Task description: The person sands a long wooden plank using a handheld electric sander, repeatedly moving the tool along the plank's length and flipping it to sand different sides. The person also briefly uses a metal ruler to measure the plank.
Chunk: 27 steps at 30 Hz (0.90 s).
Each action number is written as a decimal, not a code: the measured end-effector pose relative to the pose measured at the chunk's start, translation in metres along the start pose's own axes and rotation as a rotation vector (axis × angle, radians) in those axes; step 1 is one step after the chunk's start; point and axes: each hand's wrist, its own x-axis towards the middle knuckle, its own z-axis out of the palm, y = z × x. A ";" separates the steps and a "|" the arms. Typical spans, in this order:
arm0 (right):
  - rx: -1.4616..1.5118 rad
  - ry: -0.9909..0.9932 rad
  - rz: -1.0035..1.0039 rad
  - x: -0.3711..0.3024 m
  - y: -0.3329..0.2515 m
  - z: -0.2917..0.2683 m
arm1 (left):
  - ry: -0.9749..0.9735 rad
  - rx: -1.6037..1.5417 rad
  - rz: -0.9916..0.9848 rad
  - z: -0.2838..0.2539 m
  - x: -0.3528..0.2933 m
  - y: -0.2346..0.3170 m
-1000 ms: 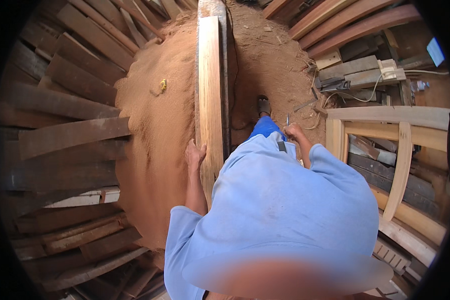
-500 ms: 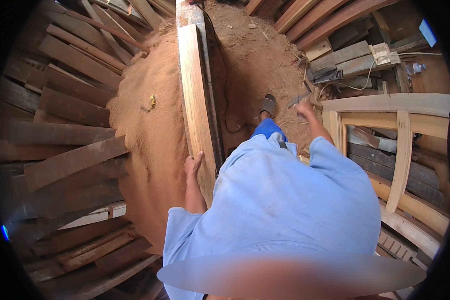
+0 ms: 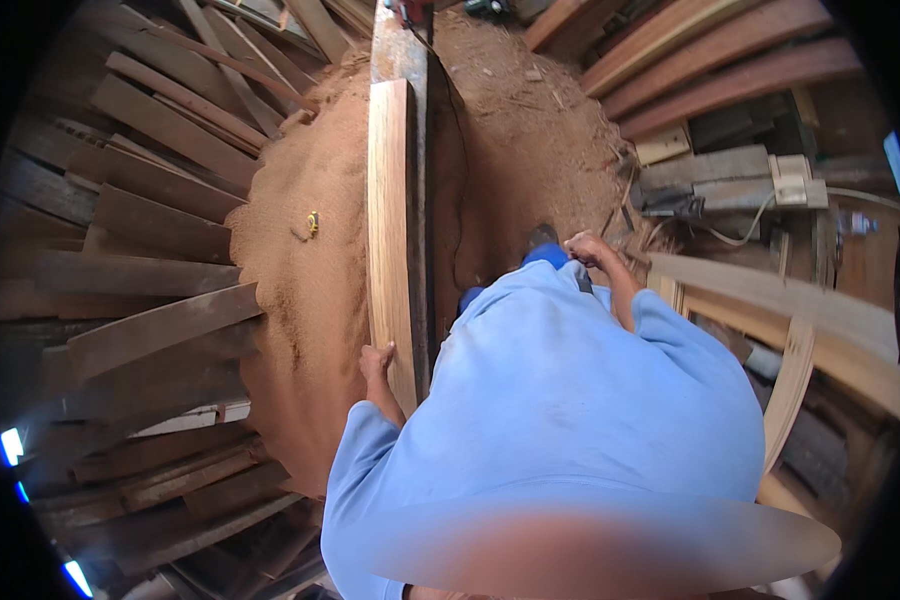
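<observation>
A long pale wooden board (image 3: 388, 220) lies along a narrow, worn bench beam (image 3: 400, 55) in front of me. My left hand (image 3: 377, 360) grips the board's left edge near its close end, with the thumb on top. My right hand (image 3: 587, 248) is at my right side, above a sandaled foot, clear of the board. Its fingers look curled. Whatever may be in them cannot be made out.
Sawdust covers the floor, with a yellow tape measure (image 3: 313, 224) on it at left. Stacked dark planks (image 3: 160, 220) line the left side. A pale wooden frame (image 3: 795, 370) and more timber (image 3: 740, 70) stand at right. A cord (image 3: 462, 190) runs beside the beam.
My right hand has drawn in toward my body, away from a dark L-shaped tool it was at. My left hand keeps its hold on the board. The view has shifted slightly.
</observation>
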 end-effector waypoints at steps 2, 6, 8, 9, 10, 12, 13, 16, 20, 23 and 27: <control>0.064 -0.064 -0.210 0.002 -0.059 -0.026 | 0.080 0.037 -0.044 0.008 -0.015 0.029; 0.276 -0.067 -0.769 -0.016 -0.198 -0.118 | 0.261 -0.157 -0.007 0.021 -0.053 0.145; 0.208 -0.039 -1.058 -0.107 -0.291 -0.149 | 0.180 -0.112 -0.003 0.010 -0.082 0.203; 0.291 0.046 -1.104 -0.160 -0.326 -0.148 | 0.194 -0.127 0.020 0.015 -0.080 0.220; 0.171 0.150 -1.251 -0.209 -0.352 -0.153 | 0.200 -0.105 0.088 0.014 -0.079 0.234; 0.162 -0.216 -1.672 -0.281 -0.377 -0.186 | 0.150 -0.125 0.199 -0.002 -0.078 0.278; 0.109 -0.164 -1.785 -0.310 -0.374 -0.194 | 0.133 -0.131 0.233 -0.010 -0.073 0.290; -0.468 -0.668 -2.028 -0.392 -0.401 -0.233 | 0.162 -0.152 0.242 -0.026 -0.049 0.315; -0.763 -0.836 -2.109 -0.463 -0.410 -0.193 | 0.213 -0.105 0.206 -0.036 -0.024 0.322; -0.593 -0.750 -2.071 -0.483 -0.407 -0.157 | 0.220 -0.080 0.158 -0.052 -0.020 0.346; -0.764 -0.524 -2.275 -0.476 -0.450 -0.142 | 0.321 -0.058 0.080 -0.056 0.007 0.382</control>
